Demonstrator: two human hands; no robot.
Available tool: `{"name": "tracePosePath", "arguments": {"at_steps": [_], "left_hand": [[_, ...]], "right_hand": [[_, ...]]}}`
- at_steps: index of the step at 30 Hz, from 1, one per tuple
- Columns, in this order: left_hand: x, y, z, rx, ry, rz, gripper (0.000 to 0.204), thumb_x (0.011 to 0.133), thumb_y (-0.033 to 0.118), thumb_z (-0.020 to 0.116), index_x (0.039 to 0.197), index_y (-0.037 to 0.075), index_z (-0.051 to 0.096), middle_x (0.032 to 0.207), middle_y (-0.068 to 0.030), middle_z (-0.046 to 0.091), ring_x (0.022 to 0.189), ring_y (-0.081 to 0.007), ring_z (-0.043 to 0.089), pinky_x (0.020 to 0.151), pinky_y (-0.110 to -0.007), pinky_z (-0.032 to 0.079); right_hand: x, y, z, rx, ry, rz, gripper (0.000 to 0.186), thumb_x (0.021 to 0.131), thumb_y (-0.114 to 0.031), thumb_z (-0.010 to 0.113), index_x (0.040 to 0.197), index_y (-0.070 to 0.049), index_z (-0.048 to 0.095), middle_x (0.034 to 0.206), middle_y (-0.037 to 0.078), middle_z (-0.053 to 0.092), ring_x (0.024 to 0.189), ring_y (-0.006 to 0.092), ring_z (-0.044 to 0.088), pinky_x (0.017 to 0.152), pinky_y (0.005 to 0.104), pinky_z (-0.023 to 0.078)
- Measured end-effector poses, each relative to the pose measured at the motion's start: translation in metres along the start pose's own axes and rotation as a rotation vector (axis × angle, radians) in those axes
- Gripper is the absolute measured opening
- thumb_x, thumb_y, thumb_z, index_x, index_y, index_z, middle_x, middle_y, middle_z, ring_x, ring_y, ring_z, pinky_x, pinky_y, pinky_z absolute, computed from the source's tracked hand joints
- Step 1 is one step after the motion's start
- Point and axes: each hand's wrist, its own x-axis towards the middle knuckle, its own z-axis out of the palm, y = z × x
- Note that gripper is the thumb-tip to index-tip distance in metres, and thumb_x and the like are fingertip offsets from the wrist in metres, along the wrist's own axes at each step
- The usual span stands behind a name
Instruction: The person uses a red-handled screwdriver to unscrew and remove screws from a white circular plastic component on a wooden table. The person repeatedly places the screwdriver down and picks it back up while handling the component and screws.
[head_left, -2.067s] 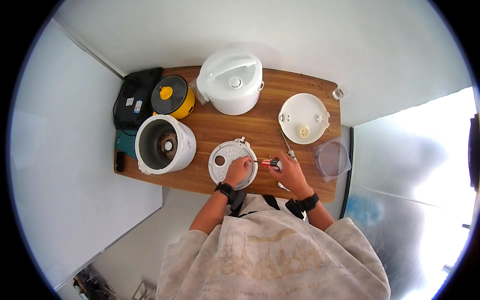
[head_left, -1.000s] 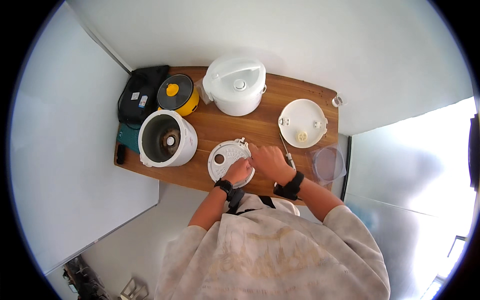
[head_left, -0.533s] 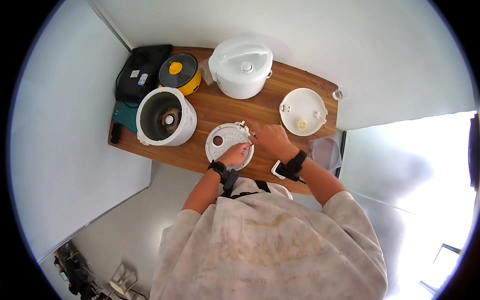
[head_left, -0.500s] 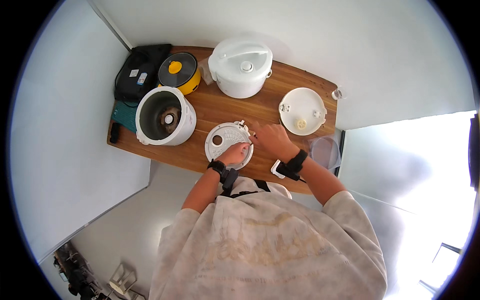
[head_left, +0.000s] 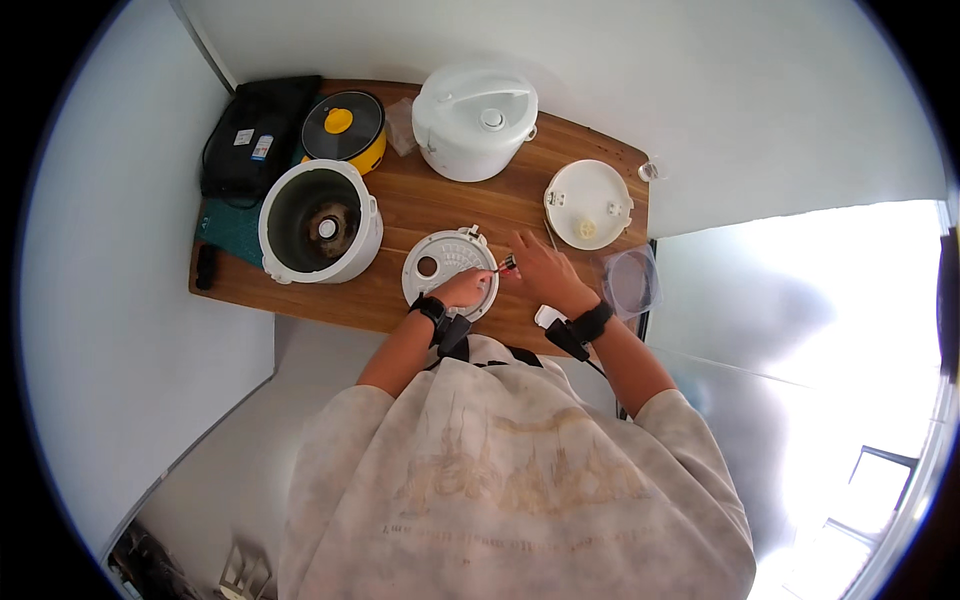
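Observation:
A round white inner lid plate (head_left: 433, 250) with a hole and rows of small slots lies on the table before me. My left hand (head_left: 463, 288) rests over its right part, fingers pinched on a small slim tool (head_left: 508, 264) with dark and reddish parts, too small to name surely. My right hand (head_left: 552, 278) is just right of the plate, fingers stretched out around the tool's far end; whether they touch it I cannot tell. A white shell-like lid (head_left: 607, 187) lies to the right, a cream round part (head_left: 586, 230) inside it.
A white rice cooker body (head_left: 370, 240), open and stained inside, stands left. Behind are a yellow pot (head_left: 370, 157) with a dark lid, a black bag (head_left: 245, 150) and a closed white cooker (head_left: 475, 150). A clear plastic box (head_left: 632, 283) and small white object (head_left: 547, 316) lie right.
My right hand's fingers have opened out from a closer grip beside the plate, and the small tool now shows between my hands. The whole view has shifted slightly.

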Motion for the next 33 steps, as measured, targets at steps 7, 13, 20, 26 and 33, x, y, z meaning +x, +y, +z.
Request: {"name": "tracePosePath", "arguments": {"at_steps": [7,13,20,26,33], "left_hand": [[-0.003,0.000,-0.008,0.066,-0.057,0.039,0.046,0.083,0.002,0.052,0.130,0.003,0.054,0.124,-0.0210,0.058,0.115,-0.0359,0.056,0.098,-0.041,0.045],[-0.010,0.012,-0.020,0.290,0.094,0.055,0.042,0.082,0.005,0.060,0.123,0.009,0.058,0.128,-0.0202,0.056,0.119,-0.0396,0.052,0.096,-0.045,0.047],[-0.040,0.020,-0.050,0.604,0.238,-0.306,0.072,0.073,0.013,0.077,0.138,0.029,0.048,0.154,-0.0173,0.026,0.139,-0.0443,0.028,0.101,-0.067,0.038],[-0.055,-0.002,-0.046,0.597,0.196,-0.333,0.083,0.068,0.009,0.084,0.139,0.030,0.046,0.158,-0.0151,0.018,0.140,-0.0458,0.026,0.095,-0.065,0.045],[-0.051,-0.017,-0.041,0.620,0.234,-0.293,0.084,0.065,0.000,0.082,0.136,0.028,0.048,0.157,-0.0160,0.018,0.136,-0.0463,0.033,0.089,-0.046,0.056]], "right_hand": [[0.019,-0.030,-0.016,-0.226,-0.403,0.410,0.052,0.084,-0.030,0.065,0.124,-0.001,0.048,0.092,0.021,0.066,0.078,0.0375,0.067,0.064,0.0453,0.054],[-0.003,-0.021,0.003,-0.093,-0.032,0.122,0.048,0.086,-0.035,0.065,0.117,-0.002,0.050,0.086,0.020,0.068,0.075,0.0368,0.068,0.063,0.0475,0.054],[0.006,-0.044,-0.014,-0.172,-0.278,0.398,0.054,0.084,-0.034,0.066,0.124,-0.002,0.046,0.107,0.024,0.062,0.089,0.0381,0.067,0.070,0.0489,0.053],[0.004,-0.031,0.003,-0.122,-0.252,0.401,0.048,0.087,-0.035,0.063,0.119,-0.004,0.045,0.094,0.021,0.065,0.082,0.0401,0.066,0.068,0.0506,0.053],[-0.003,-0.019,0.006,-0.033,-0.167,0.147,0.055,0.085,-0.036,0.064,0.125,-0.002,0.047,0.090,0.021,0.067,0.079,0.0401,0.067,0.067,0.0484,0.053]]}}
